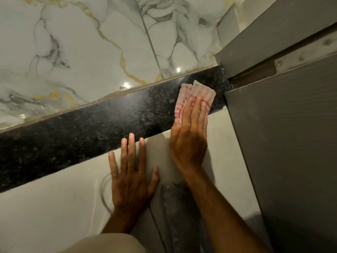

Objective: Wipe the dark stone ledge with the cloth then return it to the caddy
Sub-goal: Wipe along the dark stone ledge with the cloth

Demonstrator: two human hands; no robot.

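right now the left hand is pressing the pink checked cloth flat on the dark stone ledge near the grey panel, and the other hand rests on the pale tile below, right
Not quite: it is the right hand that presses the pink checked cloth flat on the dark stone ledge near the grey panel. The left hand is the one resting on the pale tile below. The head view shows this.

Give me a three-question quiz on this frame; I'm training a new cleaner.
1. True or false: the right hand presses the cloth flat on the dark stone ledge.
2. Where is the cloth on the ledge? A) left end B) middle C) right end, by the grey panel
3. What does the left hand hold?

Key: 1 true; 2 C; 3 nothing, it lies flat on the pale surface below the ledge.
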